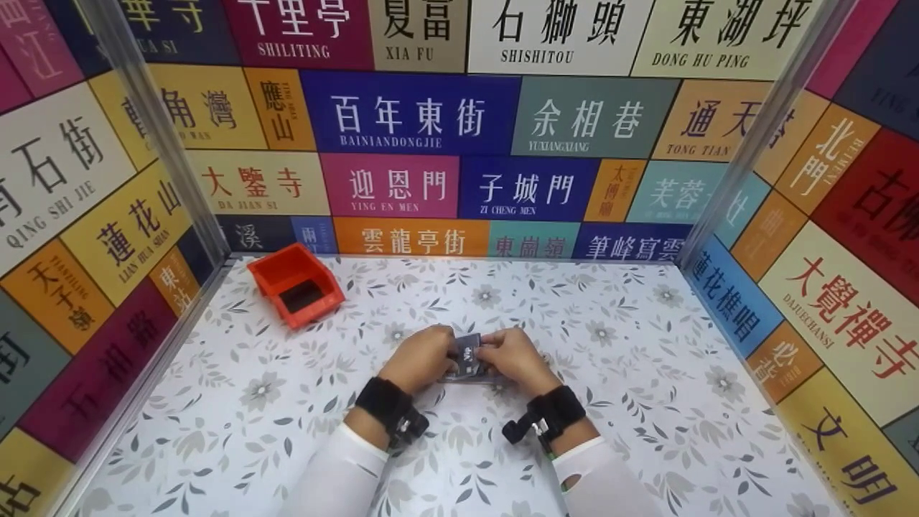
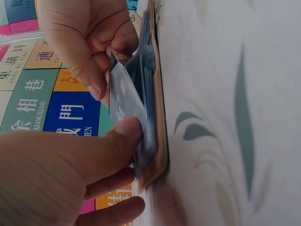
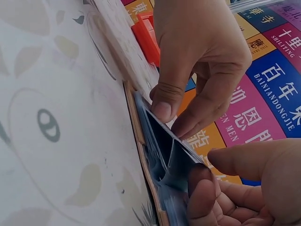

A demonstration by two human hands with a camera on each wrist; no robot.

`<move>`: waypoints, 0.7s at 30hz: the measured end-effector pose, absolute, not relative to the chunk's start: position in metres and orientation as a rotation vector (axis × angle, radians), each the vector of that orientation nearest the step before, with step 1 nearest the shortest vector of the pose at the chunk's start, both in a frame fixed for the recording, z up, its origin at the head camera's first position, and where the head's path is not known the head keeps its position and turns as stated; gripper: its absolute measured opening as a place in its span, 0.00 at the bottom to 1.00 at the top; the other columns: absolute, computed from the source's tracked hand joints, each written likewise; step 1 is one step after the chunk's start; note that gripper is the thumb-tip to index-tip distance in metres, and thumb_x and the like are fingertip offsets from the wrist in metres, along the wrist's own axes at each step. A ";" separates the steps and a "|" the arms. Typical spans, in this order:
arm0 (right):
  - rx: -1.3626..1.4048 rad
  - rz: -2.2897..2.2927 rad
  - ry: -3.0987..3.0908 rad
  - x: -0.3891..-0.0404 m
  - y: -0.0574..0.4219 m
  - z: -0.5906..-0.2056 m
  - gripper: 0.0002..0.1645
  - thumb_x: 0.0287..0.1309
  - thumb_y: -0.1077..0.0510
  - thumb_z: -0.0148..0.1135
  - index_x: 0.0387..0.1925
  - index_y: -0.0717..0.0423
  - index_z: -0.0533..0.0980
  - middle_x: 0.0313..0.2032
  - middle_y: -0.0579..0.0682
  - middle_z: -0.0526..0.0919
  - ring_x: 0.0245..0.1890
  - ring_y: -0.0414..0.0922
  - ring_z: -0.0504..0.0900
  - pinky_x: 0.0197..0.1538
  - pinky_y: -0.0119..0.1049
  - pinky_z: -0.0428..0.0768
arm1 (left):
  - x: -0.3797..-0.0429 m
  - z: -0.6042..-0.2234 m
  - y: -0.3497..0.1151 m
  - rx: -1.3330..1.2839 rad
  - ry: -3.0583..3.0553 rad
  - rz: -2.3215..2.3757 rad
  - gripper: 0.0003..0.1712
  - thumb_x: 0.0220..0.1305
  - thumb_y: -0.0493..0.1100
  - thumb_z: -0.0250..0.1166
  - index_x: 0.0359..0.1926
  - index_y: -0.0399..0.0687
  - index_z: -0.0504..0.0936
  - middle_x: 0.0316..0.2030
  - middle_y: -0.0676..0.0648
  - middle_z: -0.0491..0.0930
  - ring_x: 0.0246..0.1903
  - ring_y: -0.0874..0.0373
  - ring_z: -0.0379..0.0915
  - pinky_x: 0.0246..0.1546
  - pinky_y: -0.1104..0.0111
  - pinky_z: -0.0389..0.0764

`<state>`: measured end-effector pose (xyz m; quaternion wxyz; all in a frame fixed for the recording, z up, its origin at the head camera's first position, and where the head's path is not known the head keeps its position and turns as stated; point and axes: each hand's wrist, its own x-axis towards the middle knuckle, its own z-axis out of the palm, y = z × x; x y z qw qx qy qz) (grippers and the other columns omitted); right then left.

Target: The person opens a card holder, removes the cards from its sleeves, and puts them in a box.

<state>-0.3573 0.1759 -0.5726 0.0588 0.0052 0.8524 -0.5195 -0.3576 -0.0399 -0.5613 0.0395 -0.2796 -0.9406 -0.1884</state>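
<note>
A card holder with a brown cover (image 2: 162,141) and several clear plastic sleeves (image 3: 176,162) lies open on the table in front of me. In one raised sleeve sits a dark card (image 1: 468,353) with pale lettering that looks like "vip". My left hand (image 1: 425,357) pinches the left side of this card and sleeve, its thumb pressed on the face. At the opposite side my right hand (image 1: 515,357) pinches the sleeve's edge and the card between thumb and forefinger. In the right wrist view the sleeve stands tilted up, with a gap below it.
An orange-red bin (image 1: 296,287) with a dark inside bottom stands at the back left of the table. The flower-patterned tabletop (image 1: 603,402) runs to printed panels (image 1: 409,115) at the back and both sides.
</note>
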 end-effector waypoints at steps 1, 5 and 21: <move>0.023 -1.587 2.565 -0.357 0.175 -0.573 0.16 0.68 0.61 0.75 0.54 0.64 0.91 0.39 0.54 0.94 0.25 0.40 0.84 0.32 0.31 0.85 | -0.358 -0.561 -0.040 -0.854 -2.886 -0.569 0.04 0.64 0.40 0.82 0.34 0.48 0.93 0.39 0.49 0.86 0.36 0.53 0.81 0.46 0.55 0.88; 0.032 -1.619 2.519 -0.357 0.174 -0.575 0.11 0.69 0.62 0.74 0.49 0.64 0.91 0.38 0.52 0.91 0.25 0.40 0.83 0.31 0.31 0.85 | -0.357 -0.560 -0.039 -0.844 -2.898 -0.536 0.05 0.64 0.40 0.82 0.34 0.47 0.93 0.37 0.52 0.83 0.35 0.54 0.80 0.46 0.55 0.87; 0.030 -1.708 2.442 -0.362 0.179 -0.576 0.06 0.70 0.59 0.73 0.41 0.60 0.89 0.31 0.48 0.89 0.24 0.40 0.83 0.29 0.31 0.84 | -0.355 -0.558 -0.042 -0.898 -2.848 -0.585 0.03 0.63 0.37 0.80 0.34 0.50 0.94 0.36 0.51 0.83 0.35 0.53 0.80 0.44 0.55 0.87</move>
